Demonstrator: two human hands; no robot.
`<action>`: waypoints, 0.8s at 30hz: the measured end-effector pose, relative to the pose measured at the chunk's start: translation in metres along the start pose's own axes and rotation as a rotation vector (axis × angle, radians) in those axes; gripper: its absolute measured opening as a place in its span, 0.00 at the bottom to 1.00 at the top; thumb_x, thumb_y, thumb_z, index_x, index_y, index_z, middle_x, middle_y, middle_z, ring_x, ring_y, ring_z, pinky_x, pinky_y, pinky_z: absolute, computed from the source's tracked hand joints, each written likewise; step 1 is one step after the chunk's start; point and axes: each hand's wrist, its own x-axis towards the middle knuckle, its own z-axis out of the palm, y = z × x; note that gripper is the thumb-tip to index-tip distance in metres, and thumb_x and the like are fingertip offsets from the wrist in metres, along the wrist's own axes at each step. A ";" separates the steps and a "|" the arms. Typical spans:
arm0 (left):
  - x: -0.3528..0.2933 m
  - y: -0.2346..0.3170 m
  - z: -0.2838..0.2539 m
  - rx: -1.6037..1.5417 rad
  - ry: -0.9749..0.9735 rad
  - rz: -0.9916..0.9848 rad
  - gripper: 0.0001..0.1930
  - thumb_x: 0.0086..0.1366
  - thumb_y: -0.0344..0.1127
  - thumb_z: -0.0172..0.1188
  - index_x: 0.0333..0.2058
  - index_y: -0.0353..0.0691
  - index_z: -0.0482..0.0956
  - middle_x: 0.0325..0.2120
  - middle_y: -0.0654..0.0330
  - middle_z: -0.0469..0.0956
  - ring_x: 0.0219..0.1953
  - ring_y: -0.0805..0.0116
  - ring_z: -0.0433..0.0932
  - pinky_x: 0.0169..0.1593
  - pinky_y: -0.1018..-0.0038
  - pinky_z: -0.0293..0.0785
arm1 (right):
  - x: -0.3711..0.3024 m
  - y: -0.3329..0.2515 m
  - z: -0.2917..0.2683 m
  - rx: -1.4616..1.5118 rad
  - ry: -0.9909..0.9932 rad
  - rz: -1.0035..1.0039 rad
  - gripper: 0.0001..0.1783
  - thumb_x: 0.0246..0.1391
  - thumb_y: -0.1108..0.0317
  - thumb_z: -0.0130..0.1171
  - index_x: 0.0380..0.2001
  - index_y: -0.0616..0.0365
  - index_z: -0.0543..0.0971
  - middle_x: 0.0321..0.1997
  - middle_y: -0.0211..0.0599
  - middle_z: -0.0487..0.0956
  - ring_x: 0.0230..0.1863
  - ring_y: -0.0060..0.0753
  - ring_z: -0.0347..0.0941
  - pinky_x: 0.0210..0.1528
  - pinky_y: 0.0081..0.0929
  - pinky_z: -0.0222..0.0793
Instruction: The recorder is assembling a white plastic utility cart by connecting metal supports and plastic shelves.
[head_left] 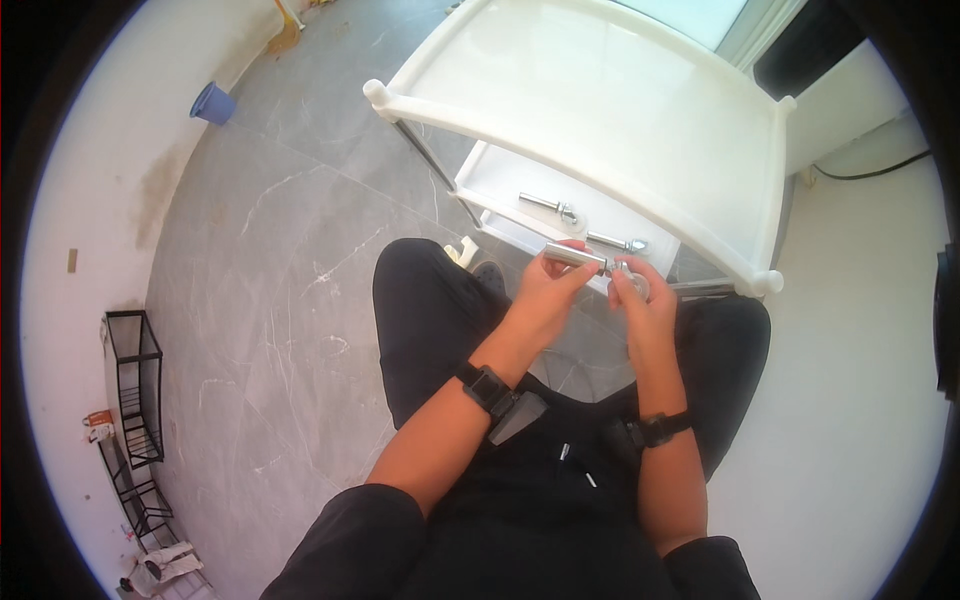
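Observation:
My left hand is closed around a short shiny metal tube, held level above my lap. At the tube's right end, my right hand pinches a caster wheel with a pale, clear-looking wheel. The caster's metal fitting meets the tube end or sits right at it; my fingers hide part of the joint. Just beyond my hands, on the lower shelf of a white cart, lie a similar tube with a caster and another.
The white cart's top tray overhangs the lower shelf, carried on metal posts. Left across the grey marbled floor are a blue bucket and black metal racks by the wall. A white surface rises at my right.

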 end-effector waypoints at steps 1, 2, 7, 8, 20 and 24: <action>-0.003 0.000 0.001 -0.001 0.005 -0.003 0.12 0.64 0.27 0.64 0.45 0.38 0.75 0.39 0.60 0.78 0.44 0.72 0.76 0.52 0.76 0.73 | 0.000 0.004 -0.001 0.005 0.021 -0.003 0.13 0.56 0.73 0.63 0.44 0.65 0.80 0.29 0.28 0.76 0.26 0.15 0.70 0.29 0.15 0.66; -0.003 0.002 0.001 -0.053 -0.034 -0.017 0.12 0.64 0.28 0.64 0.46 0.37 0.74 0.41 0.59 0.77 0.45 0.71 0.76 0.54 0.75 0.72 | 0.001 0.006 -0.001 0.009 0.042 -0.011 0.13 0.56 0.73 0.63 0.45 0.65 0.80 0.29 0.27 0.76 0.26 0.15 0.70 0.29 0.15 0.65; 0.003 -0.001 -0.006 -0.197 0.032 -0.205 0.12 0.66 0.31 0.63 0.45 0.35 0.74 0.43 0.58 0.77 0.46 0.70 0.76 0.56 0.73 0.72 | 0.000 0.005 -0.002 -0.108 0.093 -0.098 0.13 0.56 0.73 0.64 0.45 0.64 0.80 0.32 0.26 0.77 0.27 0.14 0.70 0.30 0.13 0.65; 0.004 -0.003 -0.006 -0.155 0.047 -0.202 0.12 0.67 0.31 0.62 0.45 0.35 0.74 0.43 0.58 0.77 0.46 0.69 0.76 0.57 0.73 0.72 | 0.001 0.005 -0.002 -0.167 0.101 -0.135 0.14 0.56 0.73 0.64 0.45 0.63 0.80 0.34 0.26 0.78 0.28 0.13 0.70 0.31 0.13 0.65; 0.002 -0.006 -0.003 -0.189 0.037 -0.190 0.11 0.69 0.34 0.59 0.45 0.33 0.74 0.46 0.57 0.77 0.49 0.70 0.76 0.57 0.74 0.74 | 0.002 0.010 -0.004 -0.151 0.068 -0.029 0.14 0.56 0.72 0.64 0.46 0.61 0.79 0.36 0.26 0.77 0.29 0.11 0.71 0.27 0.12 0.64; 0.003 -0.007 -0.006 -0.141 -0.019 -0.086 0.14 0.70 0.34 0.57 0.49 0.31 0.73 0.47 0.55 0.76 0.51 0.67 0.76 0.61 0.71 0.72 | 0.003 0.012 -0.001 -0.143 0.076 -0.113 0.15 0.56 0.71 0.64 0.47 0.61 0.79 0.35 0.26 0.78 0.29 0.12 0.72 0.27 0.12 0.64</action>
